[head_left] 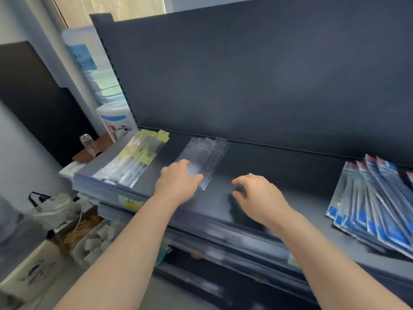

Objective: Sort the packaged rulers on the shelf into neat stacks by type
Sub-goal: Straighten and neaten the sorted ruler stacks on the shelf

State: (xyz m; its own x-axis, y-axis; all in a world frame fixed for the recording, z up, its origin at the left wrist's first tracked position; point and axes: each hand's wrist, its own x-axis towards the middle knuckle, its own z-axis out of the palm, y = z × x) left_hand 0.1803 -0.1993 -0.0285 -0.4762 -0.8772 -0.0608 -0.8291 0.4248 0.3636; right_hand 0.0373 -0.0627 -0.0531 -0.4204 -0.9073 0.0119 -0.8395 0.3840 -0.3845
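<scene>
Clear ruler pack [204, 159] flat on the shelf [301, 175], about mid-width, seemingly more than one sleeve, slightly offset. Well apart from the yellow-tagged packs [138, 156] at the left end and from the blue-labelled packs [380, 209] fanned out at the right. Long axis front to back, far end close to the back panel and skewed a little rightward, near end short of the shelf lip. Left hand [178, 182] clearly the nearer: palm down on the near left corner of that pack, fingers [184, 163] loosely straight and close together over the film, thumb [197, 177] splayed rightward across the near end. No curl round an edge visible, though heavy blur there. Right hand [257, 194] just right of the pack, not touching it, hovering over bare shelf, palm down, fingers spread and loosely hooked, nothing in them. Both forearms reaching in from the front. Likely step: squaring the clear pack into line, by a sideways push from the left hand or a pinch at the near end. Risk: slick film skating under flat fingers, sleeves fanning further apart.
</scene>
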